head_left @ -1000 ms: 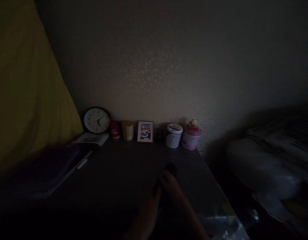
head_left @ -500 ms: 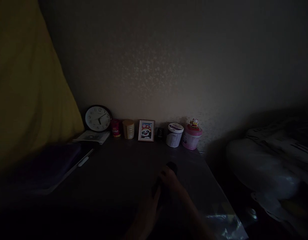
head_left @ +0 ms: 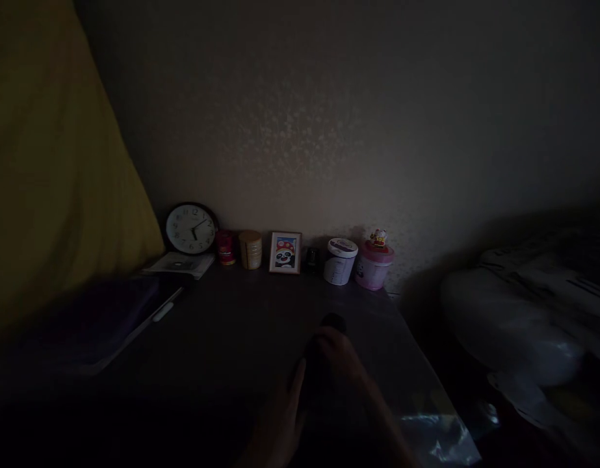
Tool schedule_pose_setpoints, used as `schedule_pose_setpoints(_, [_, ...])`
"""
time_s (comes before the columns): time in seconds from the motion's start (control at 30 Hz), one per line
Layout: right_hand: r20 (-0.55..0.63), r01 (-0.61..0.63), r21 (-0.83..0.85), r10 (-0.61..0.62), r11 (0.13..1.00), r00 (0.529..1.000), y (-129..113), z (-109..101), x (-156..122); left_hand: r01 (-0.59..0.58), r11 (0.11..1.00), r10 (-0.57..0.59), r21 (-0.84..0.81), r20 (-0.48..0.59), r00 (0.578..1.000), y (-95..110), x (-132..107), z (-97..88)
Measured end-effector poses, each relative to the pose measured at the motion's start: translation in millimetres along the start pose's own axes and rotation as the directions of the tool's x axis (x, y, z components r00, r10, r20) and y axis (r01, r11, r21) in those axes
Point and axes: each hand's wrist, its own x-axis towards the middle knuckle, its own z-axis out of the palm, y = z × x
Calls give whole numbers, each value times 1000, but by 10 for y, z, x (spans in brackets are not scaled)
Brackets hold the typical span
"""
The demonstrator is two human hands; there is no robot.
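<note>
The room is very dark. Low in the middle, both my hands hold a dark, roughly cylindrical object (head_left: 331, 323) just above the dark desk (head_left: 231, 338). My right hand (head_left: 346, 361) curls over its far end from the right. My left hand (head_left: 283, 419) lies against its left side with the thumb raised along it. The object's body between the hands is lost in shadow, and I cannot make out what it is.
Along the wall stand a round clock (head_left: 190, 228), a red tin (head_left: 225, 247), a tan jar (head_left: 250, 249), a panda picture frame (head_left: 285, 253), a white tub (head_left: 339, 261) and a pink tub (head_left: 373, 267). A yellow curtain (head_left: 51, 169) hangs left; bedding (head_left: 524, 318) lies right.
The view has tilted up slightly. My hands have shifted a little on the dark object, the left thumb now higher beside it. Nothing on the desk has moved.
</note>
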Motion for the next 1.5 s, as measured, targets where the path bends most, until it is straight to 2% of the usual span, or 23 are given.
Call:
schedule_pose_setpoints(0.07, [96,83,-107,-73,991,993,-50,82,24,-1,1000,1,9,-3,1000,4,-1,17])
schedule_pose_setpoints(0.17, [179,157,-278,-109,948,978,-77,167,35,-22,1000,22,2,-54,998,-17,30,88])
schedule_pose_setpoints(0.27, [191,168,-360,-104,918,976,-60,202,31,-57,998,55,-19,-93,994,-31,58,131])
schedule_pose_setpoints(0.37, [173,155,-340,-100,928,980,-16,209,36,-31,999,30,-12,-73,997,-12,70,113])
schedule_pose_setpoints(0.43, [141,147,-253,-114,956,983,12,201,41,8,1000,-8,-8,-49,999,7,77,87])
schedule_pose_setpoints(0.53, [79,101,3,-101,995,992,22,134,14,42,999,-42,-21,-1,999,23,93,61])
schedule_pose_setpoints(0.63, [12,-47,234,46,971,999,38,-33,-87,75,997,-74,-5,64,995,26,107,58])
schedule_pose_setpoints(0.7, [-79,-135,304,167,943,983,113,-187,-190,103,994,-105,27,109,988,24,111,64])
schedule_pose_setpoints(0.83, [-270,-198,318,289,927,919,449,-490,-421,128,991,-131,32,160,978,3,109,105])
schedule_pose_setpoints(0.97, [-389,-243,251,327,937,861,754,-640,-595,94,996,-92,-10,101,991,-41,89,163])
schedule_pose_setpoints(1.13, [-388,-252,173,301,952,871,848,-646,-668,57,982,-50,-177,47,998,-108,74,123])
schedule_pose_setpoints(1.2, [-382,-255,161,298,953,875,870,-641,-673,39,955,-37,-293,12,999,-158,106,81])
schedule_pose_setpoints(1.27, [-369,-256,163,300,953,880,899,-636,-681,77,891,-72,-448,27,997,-228,163,48])
schedule_pose_setpoints(1.3, [-361,-260,165,303,952,882,913,-634,-686,134,824,-101,-551,90,991,-271,196,37])
schedule_pose_setpoints(1.37, [-347,-271,159,311,949,885,929,-626,-695,284,632,-147,-721,248,957,-362,251,23])
schedule_pose_setpoints(1.43, [-339,-274,138,306,952,890,927,-617,-701,391,485,-164,-782,358,919,-453,272,17])
schedule_pose_setpoints(1.47, [-337,-271,126,298,954,893,918,-613,-701,403,479,-188,-779,358,915,-495,266,14])
schedule_pose_setpoints(1.5, [-339,-267,113,290,957,895,906,-610,-700,375,528,-216,-762,307,927,-532,251,10])
